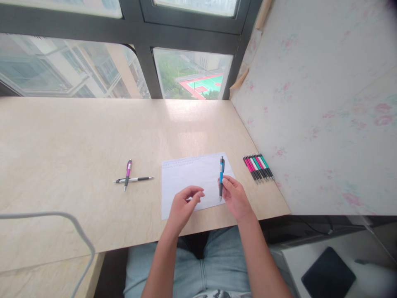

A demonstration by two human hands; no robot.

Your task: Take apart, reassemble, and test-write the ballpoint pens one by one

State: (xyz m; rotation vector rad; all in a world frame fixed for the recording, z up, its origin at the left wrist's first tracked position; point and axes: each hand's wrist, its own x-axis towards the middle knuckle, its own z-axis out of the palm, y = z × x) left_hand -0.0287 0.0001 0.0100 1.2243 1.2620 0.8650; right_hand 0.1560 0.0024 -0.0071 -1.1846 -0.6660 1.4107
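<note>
My right hand (236, 198) grips a blue pen (221, 174) by its lower end and holds it upright over the right side of a white sheet of paper (186, 178). My left hand (185, 205) hovers over the sheet's lower edge with its fingers curled loosely and nothing in them. The two hands are a short gap apart.
Two pens, a purple one (127, 173) and a white one (135, 179), lie crossed on the beige desk (77, 157) to the left. Several pens (258, 167) lie in a row by the flowered wall on the right. Beyond the desk is a window. A grey cable (62, 219) curves at lower left.
</note>
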